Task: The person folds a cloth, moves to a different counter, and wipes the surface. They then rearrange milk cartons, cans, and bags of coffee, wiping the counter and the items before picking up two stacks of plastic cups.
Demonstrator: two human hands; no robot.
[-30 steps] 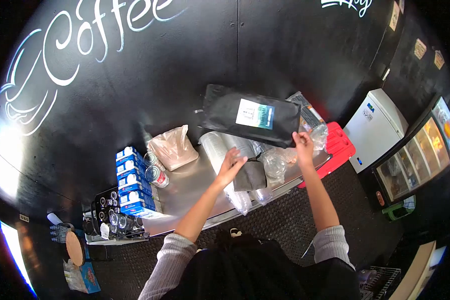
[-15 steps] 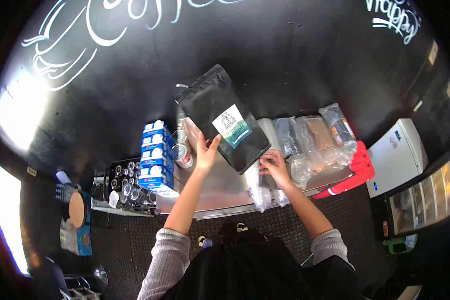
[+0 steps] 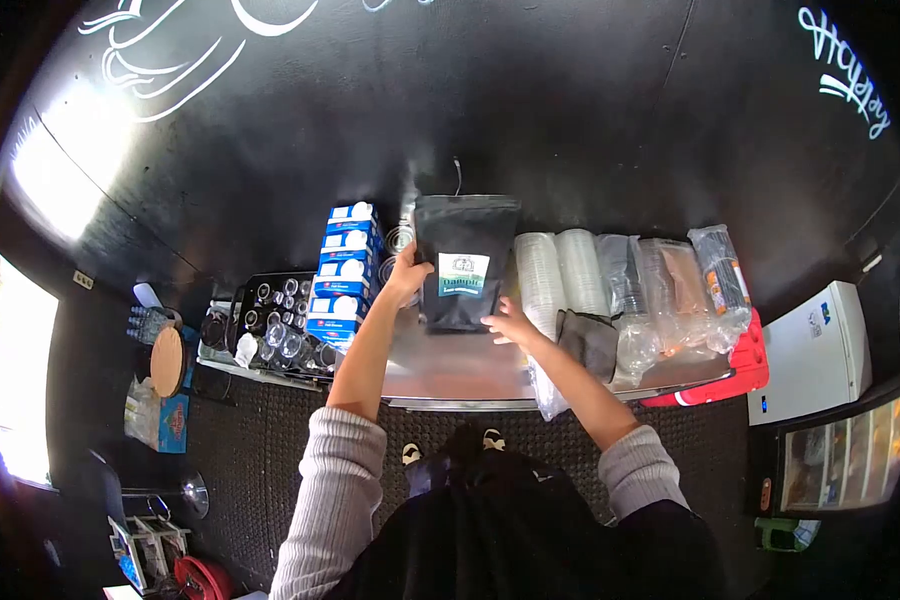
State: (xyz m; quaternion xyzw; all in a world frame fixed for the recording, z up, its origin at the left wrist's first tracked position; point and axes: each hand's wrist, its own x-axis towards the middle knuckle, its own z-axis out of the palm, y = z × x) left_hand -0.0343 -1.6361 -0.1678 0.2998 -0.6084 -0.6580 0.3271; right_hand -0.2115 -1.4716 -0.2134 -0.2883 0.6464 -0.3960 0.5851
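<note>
A black coffee bag (image 3: 468, 225) with a white and green label stands upright at the back of the steel counter (image 3: 450, 370), its label towards me. My left hand (image 3: 408, 277) grips the bag's left edge, the thumb on its front. At the lower right corner is my right hand (image 3: 513, 325), fingers apart, fingertips touching the bag. Left of the bag rise stacked blue and white cartons (image 3: 342, 308), with cans (image 3: 398, 240) partly hidden between them and the bag. Clear plastic cup stacks (image 3: 542, 285) lie just right of it.
Several wrapped packs (image 3: 670, 290) and a dark grey cloth (image 3: 587, 342) lie on the right of the counter. A red container (image 3: 750, 360) and a white fridge (image 3: 815, 350) stand beyond. Glassware (image 3: 285, 335) fills a rack at left. The black wall rises behind.
The bag was tilted and raised nearer to me; now it is upright and lower, against the wall side. Both hands moved with it, and the view shifted.
</note>
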